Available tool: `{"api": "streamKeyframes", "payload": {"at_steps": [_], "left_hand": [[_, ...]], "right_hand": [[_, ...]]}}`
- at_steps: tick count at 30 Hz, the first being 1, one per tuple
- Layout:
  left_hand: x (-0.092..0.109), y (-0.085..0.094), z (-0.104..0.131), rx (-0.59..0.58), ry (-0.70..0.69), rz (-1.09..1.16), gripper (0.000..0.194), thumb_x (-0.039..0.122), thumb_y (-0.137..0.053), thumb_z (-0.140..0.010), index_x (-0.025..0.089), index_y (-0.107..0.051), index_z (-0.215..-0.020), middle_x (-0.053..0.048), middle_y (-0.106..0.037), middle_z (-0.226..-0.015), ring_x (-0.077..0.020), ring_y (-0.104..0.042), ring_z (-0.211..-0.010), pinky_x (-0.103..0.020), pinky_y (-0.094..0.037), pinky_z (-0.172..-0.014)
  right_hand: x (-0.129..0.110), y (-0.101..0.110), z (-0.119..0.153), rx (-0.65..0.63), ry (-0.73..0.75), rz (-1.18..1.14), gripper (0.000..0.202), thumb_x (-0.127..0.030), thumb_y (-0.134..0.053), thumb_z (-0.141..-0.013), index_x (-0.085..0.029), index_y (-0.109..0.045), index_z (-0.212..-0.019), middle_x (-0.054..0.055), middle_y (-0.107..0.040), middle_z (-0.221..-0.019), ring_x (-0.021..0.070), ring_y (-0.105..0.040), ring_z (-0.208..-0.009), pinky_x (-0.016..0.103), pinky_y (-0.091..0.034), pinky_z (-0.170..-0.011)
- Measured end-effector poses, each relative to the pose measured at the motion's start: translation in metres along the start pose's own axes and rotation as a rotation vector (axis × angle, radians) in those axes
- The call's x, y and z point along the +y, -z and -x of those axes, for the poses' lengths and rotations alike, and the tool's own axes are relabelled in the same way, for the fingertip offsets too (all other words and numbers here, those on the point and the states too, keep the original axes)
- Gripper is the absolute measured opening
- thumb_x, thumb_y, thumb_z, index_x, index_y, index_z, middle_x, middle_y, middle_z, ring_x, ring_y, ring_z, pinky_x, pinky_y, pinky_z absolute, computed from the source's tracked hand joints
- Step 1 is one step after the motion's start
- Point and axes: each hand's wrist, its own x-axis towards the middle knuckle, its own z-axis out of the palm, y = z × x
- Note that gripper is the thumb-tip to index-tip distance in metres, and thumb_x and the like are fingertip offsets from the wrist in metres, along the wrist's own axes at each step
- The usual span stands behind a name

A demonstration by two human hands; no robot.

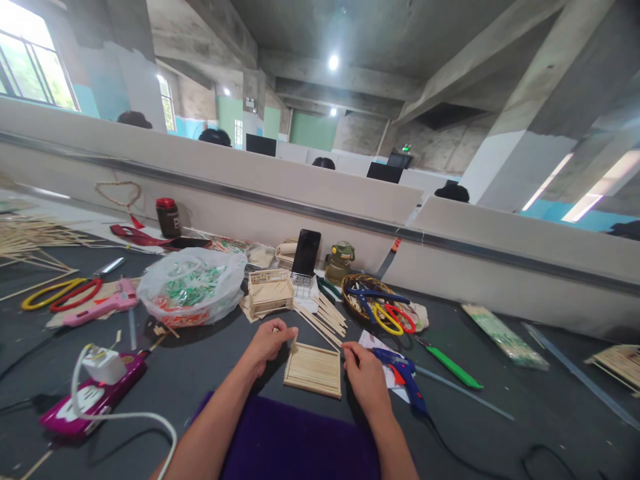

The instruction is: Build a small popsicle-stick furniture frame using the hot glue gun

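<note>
A small rectangular panel (313,370) of pale wooden sticks, with a raised stick rim, lies in front of me. My left hand (270,343) is closed in a pinch at its far left corner. At the far right corner my right hand (364,375) has its fingers curled together against the edge. Whether a separate thin stick sits between the fingertips, I cannot make out. Loose wooden sticks (326,321) lie just beyond the panel. A blue glue gun (406,377) rests right of my right hand. Behind my left hand stands a small stick-built model (270,293).
A plastic bag (193,287) of wrappers, a pink glue gun (107,303) and a purple power strip (95,400) are on the left. A phone (306,252) leans at the back. To the right are a basket (356,303) with scissors and a green cutter (454,367).
</note>
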Motion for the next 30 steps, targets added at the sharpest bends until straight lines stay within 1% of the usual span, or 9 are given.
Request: {"api": "streamKeyframes", "payload": {"at_steps": [5, 14, 22, 30], "left_hand": [[-0.0011, 0.0008, -0.0003, -0.005, -0.013, -0.009, 0.043, 0.048, -0.073, -0.061, 0.022, -0.038, -0.066, 0.015, -0.024, -0.036, -0.0027, -0.010, -0.034, -0.018, -0.002, -0.035], [0.0053, -0.0021, 0.0043, 0.003, -0.003, -0.004, 0.044, 0.046, -0.075, -0.059, 0.021, -0.039, -0.064, 0.015, -0.025, -0.035, -0.0024, -0.011, -0.034, -0.018, -0.002, -0.036], [0.0038, -0.0005, 0.0028, -0.003, -0.001, 0.003, 0.044, 0.046, -0.075, -0.059, 0.022, -0.039, -0.065, 0.015, -0.025, -0.035, -0.0025, -0.011, -0.034, -0.018, -0.003, -0.036], [0.0017, -0.0001, 0.0024, -0.002, -0.002, -0.003, 0.043, 0.046, -0.074, -0.059, 0.022, -0.039, -0.065, 0.015, -0.025, -0.035, -0.0026, -0.011, -0.034, -0.019, -0.002, -0.036]], "right_hand": [[-0.0009, -0.0008, 0.0001, 0.004, -0.010, -0.014, 0.033, -0.030, -0.037, -0.087, -0.023, -0.068, -0.095, 0.003, -0.071, -0.083, 0.0194, -0.065, -0.078, 0.025, -0.043, -0.065], [-0.0018, -0.0010, 0.0012, 0.016, -0.012, -0.016, 0.034, -0.032, -0.036, -0.087, -0.023, -0.067, -0.097, 0.003, -0.071, -0.082, 0.0190, -0.064, -0.078, 0.024, -0.043, -0.066], [-0.0004, -0.0041, 0.0002, 0.016, 0.008, -0.010, 0.033, -0.031, -0.036, -0.087, -0.025, -0.068, -0.095, 0.002, -0.071, -0.079, 0.0183, -0.065, -0.074, 0.024, -0.043, -0.065], [-0.0010, -0.0041, 0.0008, -0.004, 0.003, -0.023, 0.033, -0.032, -0.036, -0.087, -0.024, -0.067, -0.096, 0.003, -0.071, -0.083, 0.0193, -0.064, -0.078, 0.025, -0.042, -0.066]]}}
